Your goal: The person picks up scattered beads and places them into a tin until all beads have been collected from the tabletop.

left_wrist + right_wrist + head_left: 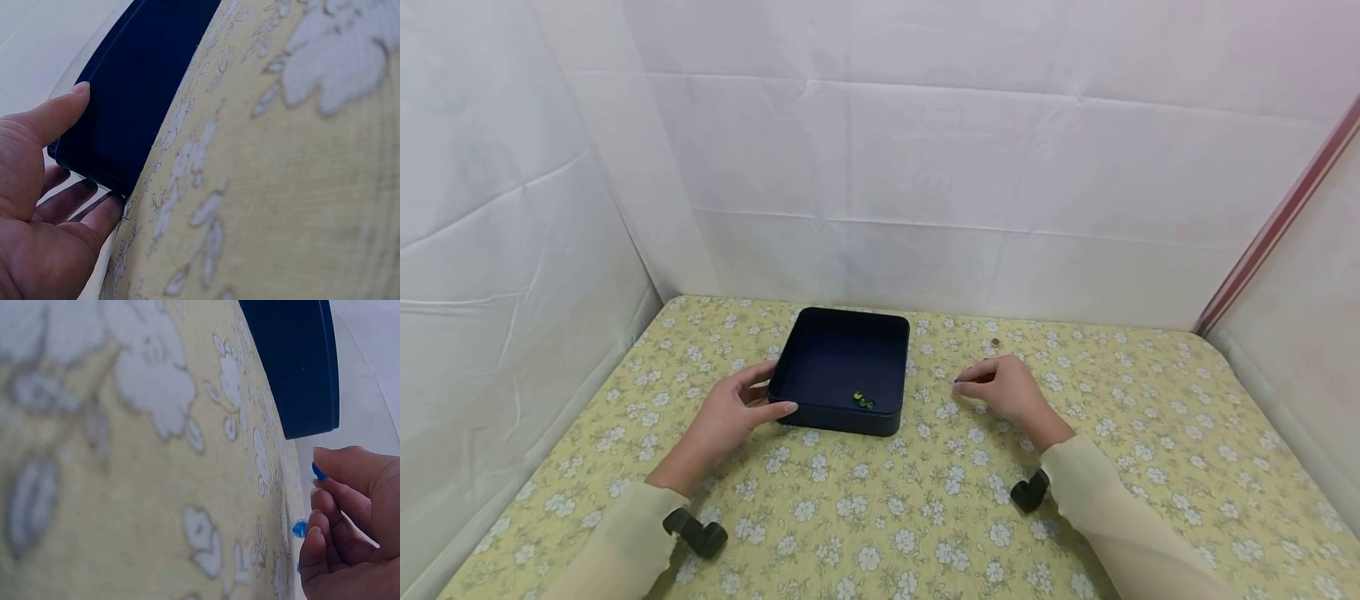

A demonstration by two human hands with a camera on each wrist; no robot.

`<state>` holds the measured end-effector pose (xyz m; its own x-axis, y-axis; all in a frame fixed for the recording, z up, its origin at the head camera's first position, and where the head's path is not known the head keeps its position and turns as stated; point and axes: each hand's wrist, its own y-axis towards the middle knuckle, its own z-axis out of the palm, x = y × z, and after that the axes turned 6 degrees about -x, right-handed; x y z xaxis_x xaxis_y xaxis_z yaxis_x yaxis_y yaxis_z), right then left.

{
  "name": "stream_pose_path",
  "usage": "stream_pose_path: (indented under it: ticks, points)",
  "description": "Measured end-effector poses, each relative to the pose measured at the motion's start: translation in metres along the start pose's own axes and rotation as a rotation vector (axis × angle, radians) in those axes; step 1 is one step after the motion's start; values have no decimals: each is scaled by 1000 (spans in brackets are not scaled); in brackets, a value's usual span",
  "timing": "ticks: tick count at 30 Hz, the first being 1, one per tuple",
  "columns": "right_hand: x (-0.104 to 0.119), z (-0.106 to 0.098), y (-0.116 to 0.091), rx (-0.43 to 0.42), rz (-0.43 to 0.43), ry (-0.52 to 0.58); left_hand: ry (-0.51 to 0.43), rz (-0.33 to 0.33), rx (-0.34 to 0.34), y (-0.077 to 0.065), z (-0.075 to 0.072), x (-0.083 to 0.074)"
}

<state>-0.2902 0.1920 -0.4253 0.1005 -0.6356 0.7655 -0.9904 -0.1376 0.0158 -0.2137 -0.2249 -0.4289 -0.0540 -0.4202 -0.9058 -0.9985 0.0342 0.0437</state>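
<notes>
A dark navy square box [848, 421] without a lid stands on the flowered cloth, with several small shiny green pieces [863, 401] inside near its front wall. My left hand [730, 417] holds the box's near left corner, thumb on the front rim and fingers along the left side. To the right of the box, just above the cloth, my right hand [1000, 387] pinches a small blue bead [318, 470] between thumb and index finger. In the right wrist view another blue bead [300, 528] lies on the cloth beyond the curled fingers, and a third blue bit is mostly hidden behind them.
A small brown piece [996, 342] lies near the table's back edge, beyond my right hand. The yellow flowered tablecloth [880, 517] covers the table. White sheeting [880, 167] hangs behind and on both sides, with a red strip [1277, 225] at the right corner.
</notes>
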Motion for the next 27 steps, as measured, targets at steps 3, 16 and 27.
stream_pose_path:
  ticks: [3,16,27]
  points:
    - [1,1,-1,-11,-7,4,9,-1,-2,0,0,0]
    - [10,11,-7,-41,-55,122,20,-4,-10,1,0,0]
    - [21,18,-6,-60,-89,184,24,-1,-9,1,1,1]
